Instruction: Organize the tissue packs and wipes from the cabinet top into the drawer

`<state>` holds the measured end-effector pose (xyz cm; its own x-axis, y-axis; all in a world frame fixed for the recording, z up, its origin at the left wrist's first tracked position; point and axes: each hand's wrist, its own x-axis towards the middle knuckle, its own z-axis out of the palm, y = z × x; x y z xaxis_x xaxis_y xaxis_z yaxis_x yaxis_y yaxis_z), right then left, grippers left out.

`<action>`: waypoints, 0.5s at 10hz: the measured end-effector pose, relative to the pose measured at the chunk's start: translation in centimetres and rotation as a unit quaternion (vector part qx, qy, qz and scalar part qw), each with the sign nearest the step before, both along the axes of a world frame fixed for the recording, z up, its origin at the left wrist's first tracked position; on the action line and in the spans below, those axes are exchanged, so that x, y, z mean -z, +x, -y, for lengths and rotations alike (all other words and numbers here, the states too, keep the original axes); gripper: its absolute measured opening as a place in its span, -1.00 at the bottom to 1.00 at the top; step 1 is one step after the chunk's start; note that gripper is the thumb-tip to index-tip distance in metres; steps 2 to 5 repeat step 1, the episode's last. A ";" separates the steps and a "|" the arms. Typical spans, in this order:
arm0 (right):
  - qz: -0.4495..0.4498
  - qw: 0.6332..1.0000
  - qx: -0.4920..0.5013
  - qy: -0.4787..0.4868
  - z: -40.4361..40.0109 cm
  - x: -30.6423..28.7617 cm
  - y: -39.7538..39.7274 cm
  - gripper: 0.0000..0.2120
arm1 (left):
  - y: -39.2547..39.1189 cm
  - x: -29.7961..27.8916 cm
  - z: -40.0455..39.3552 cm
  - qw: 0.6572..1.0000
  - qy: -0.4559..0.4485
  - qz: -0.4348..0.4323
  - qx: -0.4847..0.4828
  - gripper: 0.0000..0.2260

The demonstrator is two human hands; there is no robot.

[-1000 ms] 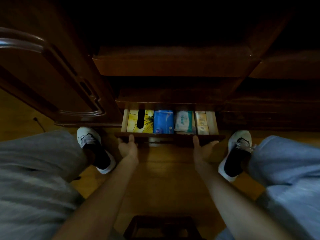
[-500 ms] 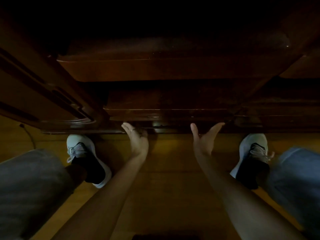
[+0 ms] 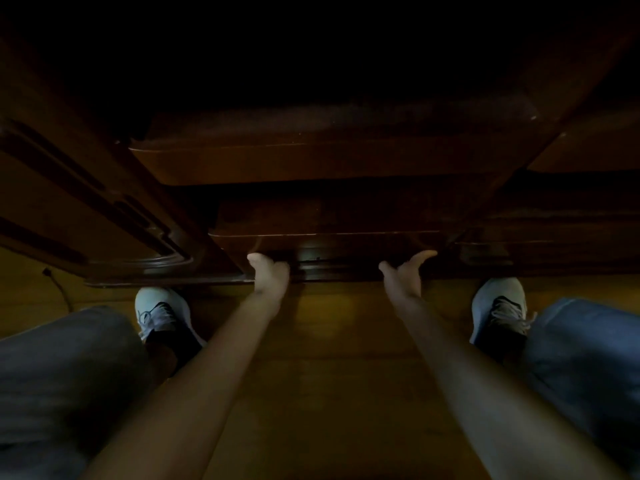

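The bottom drawer (image 3: 332,252) of a dark wooden cabinet sits pushed in, its front flush with the cabinet and its contents hidden. My left hand (image 3: 270,275) presses against the drawer front near its left end, the fingers out of sight against the wood. My right hand (image 3: 407,273) presses the front near its right end, thumb and fingers stretched out straight. Both arms reach forward from below.
An open cabinet door (image 3: 104,216) swings out on the left, just above my left shoe (image 3: 159,313). My right shoe (image 3: 498,306) stands near the cabinet base. A closed upper drawer (image 3: 329,161) juts out above. A cable (image 3: 57,285) lies on the wooden floor (image 3: 332,358).
The drawer, open a second ago with packets showing, has been pushed fully in. Both hands moved forward with it and now rest on its front.
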<state>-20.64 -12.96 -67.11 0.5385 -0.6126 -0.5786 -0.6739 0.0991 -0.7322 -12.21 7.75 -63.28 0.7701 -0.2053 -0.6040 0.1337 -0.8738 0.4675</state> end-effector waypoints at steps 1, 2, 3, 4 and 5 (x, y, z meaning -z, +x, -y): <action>-0.035 0.997 -0.047 0.059 2.5 -3.8 1.1 -0.43 | 2.0 -4.2 -1.6 0.806 -0.323 -0.134 -0.478 -0.77; -0.035 0.997 -0.047 0.059 2.5 -3.8 1.1 -0.43 | 2.0 -4.2 -1.6 0.806 -0.323 -0.134 -0.478 -0.77; -0.035 0.997 -0.047 0.059 2.5 -3.8 1.1 -0.43 | 2.0 -4.2 -1.6 0.806 -0.323 -0.134 -0.478 -0.77; -0.035 0.997 -0.047 0.059 2.5 -3.8 1.1 -0.43 | 2.0 -4.2 -1.6 0.806 -0.323 -0.134 -0.478 -0.77; -0.035 0.997 -0.047 0.059 2.5 -3.8 1.1 -0.43 | 2.0 -4.2 -1.6 0.806 -0.323 -0.134 -0.478 -0.77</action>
